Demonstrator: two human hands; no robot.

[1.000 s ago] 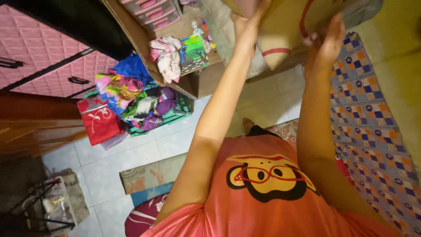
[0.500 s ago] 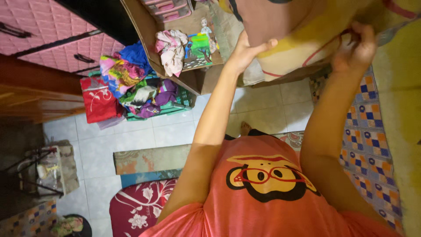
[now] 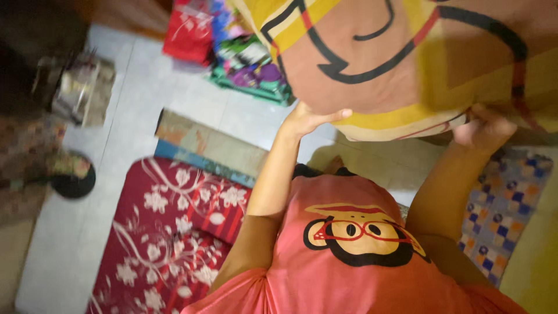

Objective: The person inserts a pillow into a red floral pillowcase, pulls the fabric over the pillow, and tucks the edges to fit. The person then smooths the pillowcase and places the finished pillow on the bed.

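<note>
The big pillow point(image 3: 401, 64) blocks everything ahead; open room lies below over the tiled floor point(image 3: 99, 168).

Pale tiled floor point(image 3: 87, 192), a bit blurry. Dark red mattress with white flowers point(image 3: 168, 232) lying bottom left, striped mat point(image 3: 209, 148) just beyond its top edge. Heap of bright clothes in a green basket point(image 3: 244, 64) up top. Checked blue-and-orange cloth point(image 3: 505, 209) on the right. Dim, warm indoor light.
</note>
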